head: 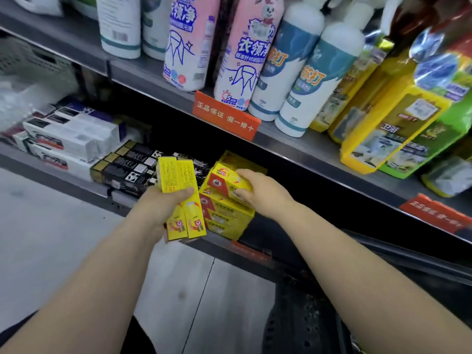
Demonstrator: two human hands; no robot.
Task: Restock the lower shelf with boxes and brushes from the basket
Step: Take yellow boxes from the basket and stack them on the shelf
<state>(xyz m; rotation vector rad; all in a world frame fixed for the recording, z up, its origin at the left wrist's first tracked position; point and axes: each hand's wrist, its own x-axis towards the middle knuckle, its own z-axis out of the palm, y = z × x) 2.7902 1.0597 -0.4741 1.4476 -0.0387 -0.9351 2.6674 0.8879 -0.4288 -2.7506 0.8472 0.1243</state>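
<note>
Resting on top of a stack of yellow boxes (227,213) at the front of the lower shelf (102,192), one yellow box (227,181) sat under the right hand (258,190), whose grip was closed over it, thumb on the near side and fingers across the far edge. The left hand (163,208) had its grip wrapped round two narrow yellow boxes (182,198), held upright and side by side just left of the stack. These cartons looked light and stiff, likely easy to crush at the corners, so holding them across the flat faces seemed the safe way. Left of the stack lay black boxes (130,167) and, further left, white boxes (74,139). The shelf was dark metal, low to a pale floor (46,238). Above it, bottles (255,60) and an orange sign (226,117) lined the upper shelf. A dark basket (319,315) sat at lower right.
</note>
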